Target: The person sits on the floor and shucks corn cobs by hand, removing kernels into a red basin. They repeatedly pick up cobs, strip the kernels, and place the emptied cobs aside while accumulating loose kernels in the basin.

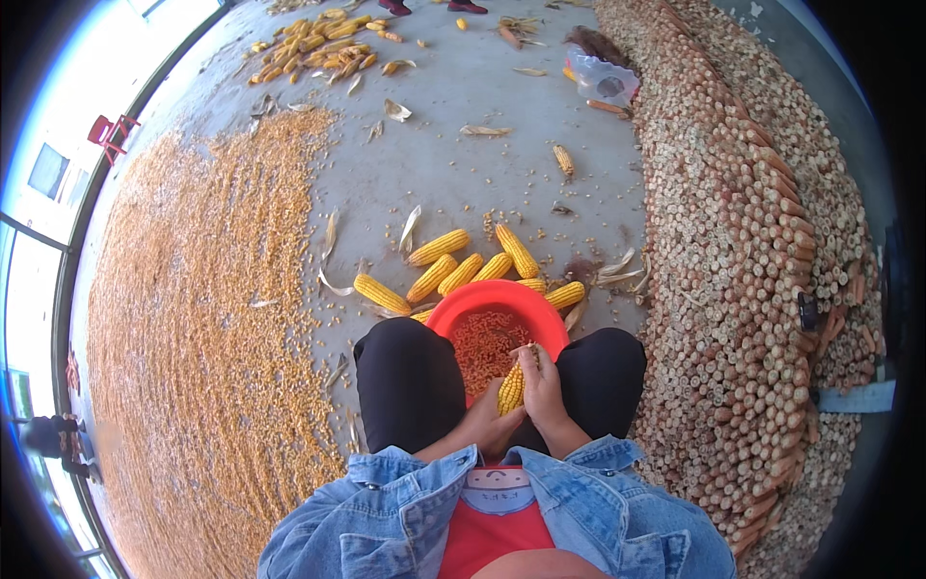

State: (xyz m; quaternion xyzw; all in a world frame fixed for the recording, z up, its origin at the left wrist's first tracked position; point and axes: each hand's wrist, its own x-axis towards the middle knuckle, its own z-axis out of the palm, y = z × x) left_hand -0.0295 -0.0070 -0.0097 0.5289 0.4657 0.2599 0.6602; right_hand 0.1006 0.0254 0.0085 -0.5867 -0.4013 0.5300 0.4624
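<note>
Between my knees sits a red plastic basin point(539, 302) with loose corn kernels point(486, 347) in it. Over its near side I hold a yellow ear of corn point(511, 391). My left hand point(488, 422) wraps around the lower end of the ear. My right hand point(545, 391) grips its upper end, thumb and fingers near the tip, where some kernels look gone. Just beyond the basin lie several whole yellow ears point(434, 278), some partly hidden by the rim.
Kernels spread in a wide layer point(217, 326) cover the floor at left. Stacked bare cobs point(723, 289) form a long bank at right. Farther off lie a heap of ears point(318, 47), a plastic bag point(604, 76) and a person's shoes point(466, 7). A red chair point(110, 136) stands far left.
</note>
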